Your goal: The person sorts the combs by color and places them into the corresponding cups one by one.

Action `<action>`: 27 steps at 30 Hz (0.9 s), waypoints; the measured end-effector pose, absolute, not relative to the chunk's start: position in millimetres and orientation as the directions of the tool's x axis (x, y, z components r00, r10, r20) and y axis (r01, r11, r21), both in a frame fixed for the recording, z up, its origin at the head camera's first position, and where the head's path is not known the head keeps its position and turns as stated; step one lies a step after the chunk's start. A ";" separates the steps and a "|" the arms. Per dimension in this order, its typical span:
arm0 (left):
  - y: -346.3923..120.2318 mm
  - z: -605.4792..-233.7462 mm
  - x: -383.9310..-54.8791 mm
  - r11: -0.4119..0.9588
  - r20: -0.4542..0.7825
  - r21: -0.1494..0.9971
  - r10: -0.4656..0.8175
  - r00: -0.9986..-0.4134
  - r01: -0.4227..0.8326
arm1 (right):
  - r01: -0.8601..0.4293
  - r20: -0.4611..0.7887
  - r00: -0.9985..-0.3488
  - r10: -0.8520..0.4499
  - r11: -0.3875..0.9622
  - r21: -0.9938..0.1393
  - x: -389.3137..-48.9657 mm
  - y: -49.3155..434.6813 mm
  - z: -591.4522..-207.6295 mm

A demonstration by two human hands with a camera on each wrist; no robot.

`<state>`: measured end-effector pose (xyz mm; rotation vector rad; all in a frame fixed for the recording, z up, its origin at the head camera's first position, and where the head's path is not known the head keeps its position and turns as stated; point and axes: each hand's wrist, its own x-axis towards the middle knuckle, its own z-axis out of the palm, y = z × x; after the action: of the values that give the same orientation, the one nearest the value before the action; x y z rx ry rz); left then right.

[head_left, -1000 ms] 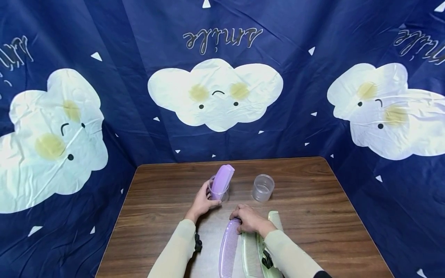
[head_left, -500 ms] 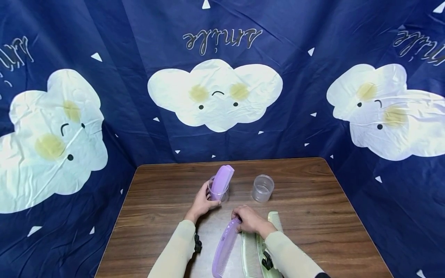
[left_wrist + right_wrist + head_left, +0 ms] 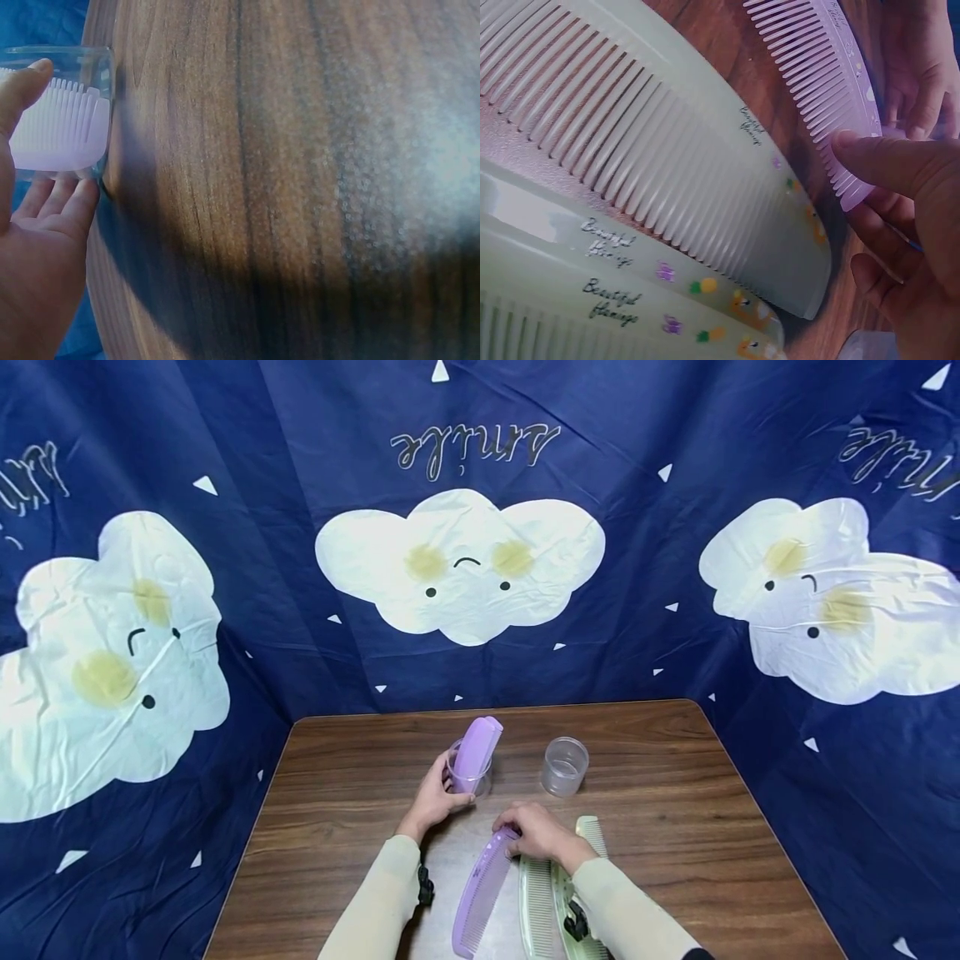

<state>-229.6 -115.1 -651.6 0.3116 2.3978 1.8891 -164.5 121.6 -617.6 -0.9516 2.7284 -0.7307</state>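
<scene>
My left hand [image 3: 435, 795] holds a clear plastic cup [image 3: 482, 785], thumb on the near side and fingers behind. Inside leans a purple comb [image 3: 477, 747], its top sticking out above the rim with a doubled edge; its teeth show through the wall in the left wrist view. My right hand [image 3: 536, 831] pinches the far end of another purple comb [image 3: 480, 897] between thumb and fingers. That comb slants toward the front left, teeth facing right. Beside it lie three pale green combs [image 3: 705, 142], printed with lettering and small pictures and partly covered by my right forearm in the head view.
A second clear cup [image 3: 565, 768] stands upright at the back right of the wooden table [image 3: 660, 827]. A blue cloth [image 3: 645, 652] with cloud faces hangs behind the table and along both sides. Both wrists carry black straps.
The near end of the purple comb in my right hand has swung left, away from the green combs. My left hand and its cup have stayed in place.
</scene>
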 end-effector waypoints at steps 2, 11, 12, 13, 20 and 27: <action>-115.2 -651.4 -229.4 0.223 0.073 0.968 0.205 -0.976 0.119 | -0.531 0.002 -0.789 -0.614 0.681 -0.504 -164.9 121.1 -614.6; -115.3 -651.4 -229.5 0.188 0.047 0.978 0.204 -0.978 0.086 | -0.556 0.064 -0.774 -0.630 0.630 -0.542 -166.1 119.5 -601.2; -115.0 -650.5 -229.4 0.179 0.049 0.980 0.205 -0.978 0.086 | -0.556 0.065 -0.773 -0.630 0.626 -0.547 -166.2 119.4 -600.1; -114.6 -649.1 -228.9 0.168 0.048 0.982 0.205 -0.977 0.084 | -0.555 0.064 -0.773 -0.631 0.624 -0.550 -166.2 119.4 -599.2; -114.4 -625.3 -219.1 0.158 0.063 0.982 0.228 -0.972 0.101 | -0.519 0.030 -0.786 -0.618 0.632 -0.575 -166.0 120.8 -590.3; -113.6 -622.0 -216.3 0.174 0.097 0.975 0.228 -0.969 0.138 | -0.469 0.002 -0.792 -0.610 0.607 -0.641 -166.5 126.5 -584.1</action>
<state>-216.3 -113.6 -622.0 0.3673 2.3513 1.9401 -166.5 126.5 -584.1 -0.8917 2.6169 -0.9498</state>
